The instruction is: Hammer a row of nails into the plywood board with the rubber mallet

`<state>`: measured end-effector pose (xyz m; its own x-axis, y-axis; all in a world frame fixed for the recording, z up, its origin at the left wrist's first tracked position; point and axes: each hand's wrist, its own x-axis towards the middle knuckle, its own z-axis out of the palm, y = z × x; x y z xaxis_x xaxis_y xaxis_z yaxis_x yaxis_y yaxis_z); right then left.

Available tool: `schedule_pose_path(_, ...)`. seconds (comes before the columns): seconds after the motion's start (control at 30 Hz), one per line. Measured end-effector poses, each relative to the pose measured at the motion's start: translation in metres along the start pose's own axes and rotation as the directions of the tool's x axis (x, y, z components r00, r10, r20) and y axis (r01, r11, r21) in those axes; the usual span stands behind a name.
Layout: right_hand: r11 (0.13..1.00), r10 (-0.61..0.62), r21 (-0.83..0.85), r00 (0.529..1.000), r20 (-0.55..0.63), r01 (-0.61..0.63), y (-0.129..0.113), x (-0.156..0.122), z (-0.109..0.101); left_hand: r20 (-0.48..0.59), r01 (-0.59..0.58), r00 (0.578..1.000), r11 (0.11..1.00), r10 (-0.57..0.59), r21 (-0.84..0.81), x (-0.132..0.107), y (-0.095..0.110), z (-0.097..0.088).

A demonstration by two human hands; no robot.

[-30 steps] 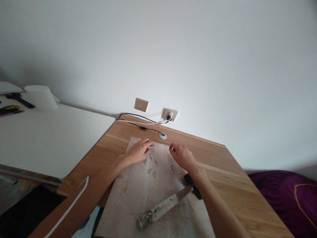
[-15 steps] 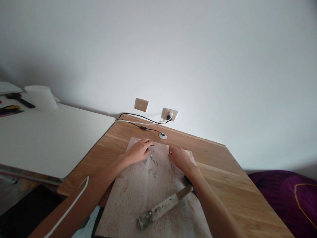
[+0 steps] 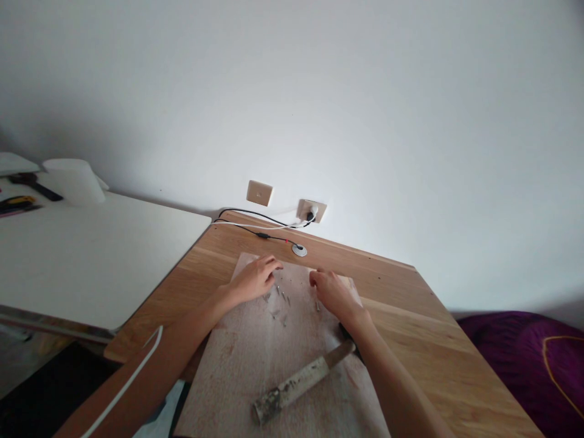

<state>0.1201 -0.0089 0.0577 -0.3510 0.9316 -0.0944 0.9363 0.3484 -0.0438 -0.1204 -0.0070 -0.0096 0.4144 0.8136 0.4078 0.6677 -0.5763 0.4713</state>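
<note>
My left hand [image 3: 256, 278] rests on the far left of a pale wooden board [image 3: 219, 365], its forefinger stretched out and the other fingers loosely bent, with nothing visible in it. Across from it, my right hand [image 3: 334, 293] is closed at the board's far right; what its fingertips hold, if anything, is too small to make out. Several small metal screws or nails [image 3: 283, 294] lie scattered between the hands. One more metal fastener [image 3: 318, 306] lies just below my right hand. Nearer me, a hammer [image 3: 296, 384] with a worn, paint-flecked handle lies slantwise, its dark head mostly behind my right forearm.
The board lies on a wooden table [image 3: 424, 340] against a white wall. Black and white cables [image 3: 262, 228] run along the back to a wall socket [image 3: 311, 211]. At left, a white table [image 3: 114, 255] bears a white roll [image 3: 75, 182] and tools. A purple cushion-like thing [image 3: 515, 359] is at right.
My right hand has shifted very slightly, its fingertips turning a little on the board. My left hand, the hammer and the scattered fasteners stay practically where they were.
</note>
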Motion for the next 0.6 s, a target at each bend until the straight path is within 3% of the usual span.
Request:
schedule_pose_path(0.2,0.998,-0.034,0.047,0.999,-0.037,0.035,-0.006,-0.013,-0.008,-0.005,0.001,1.0,1.0,-0.001,-0.001,0.0,-0.002,0.002)
schedule_pose_path(0.47,0.96,-0.271,0.086,0.962,0.034,0.268,-0.033,-0.073,-0.01,-0.011,-0.002,1.0,1.0,0.002,-0.016,-0.001,0.001,0.0)
schedule_pose_path(0.53,0.952,-0.279,0.123,0.96,-0.019,0.28,-0.033,-0.087,-0.009,-0.01,-0.004,1.0,1.0,0.004,-0.01,-0.001,0.002,-0.001)
schedule_pose_path(0.6,0.944,-0.248,0.187,0.958,-0.145,0.273,-0.026,-0.101,-0.006,-0.009,-0.01,1.0,1.0,0.01,-0.001,-0.001,0.002,-0.001)
